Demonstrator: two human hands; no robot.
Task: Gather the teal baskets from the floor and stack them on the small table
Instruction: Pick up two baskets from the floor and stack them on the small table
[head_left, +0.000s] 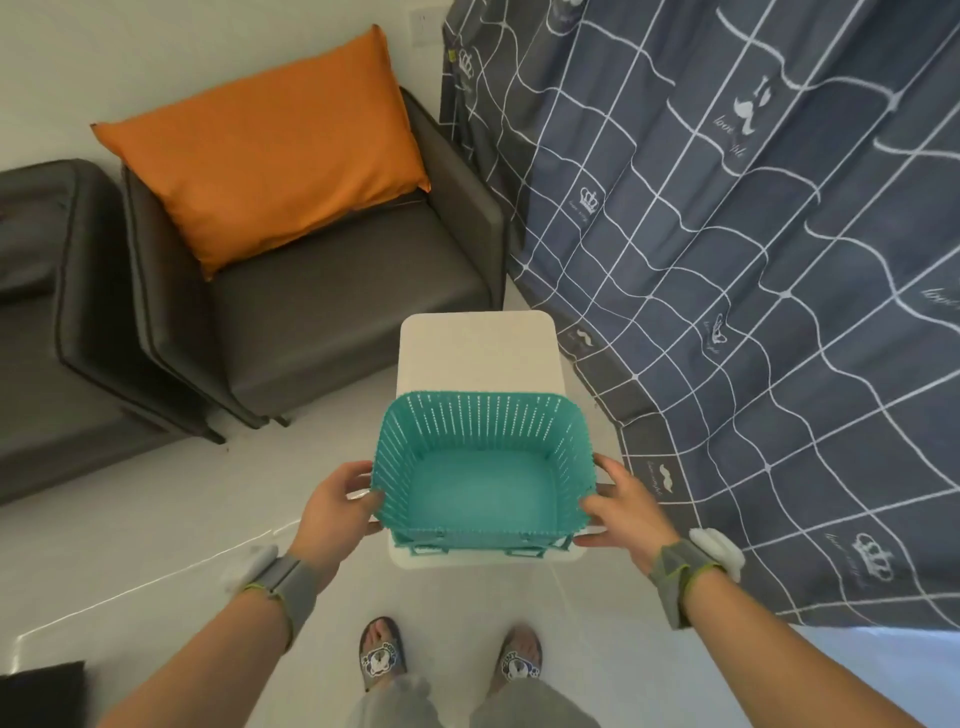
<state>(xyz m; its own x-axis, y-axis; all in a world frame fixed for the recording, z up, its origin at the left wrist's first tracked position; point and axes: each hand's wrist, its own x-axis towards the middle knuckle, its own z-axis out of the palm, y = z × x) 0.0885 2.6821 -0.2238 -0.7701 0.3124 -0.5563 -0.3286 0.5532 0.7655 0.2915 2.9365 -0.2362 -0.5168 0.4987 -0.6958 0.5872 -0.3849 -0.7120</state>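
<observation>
A teal slatted basket (483, 478) sits over the near half of the small white table (478, 353), with at least one more teal basket's rim showing nested beneath its front edge. My left hand (337, 506) grips the basket's left rim, thumb over the edge. My right hand (621, 512) holds the right rim, fingers curled around the corner. Whether the stack rests fully on the tabletop or hangs just above it is unclear. Both wrists wear grey straps.
A dark grey armchair (332, 291) with an orange cushion (270, 156) stands behind and left of the table. A second dark seat (57, 322) is at far left. A blue checked curtain (753, 260) hangs at right. My sandalled feet (382, 652) stand on pale floor.
</observation>
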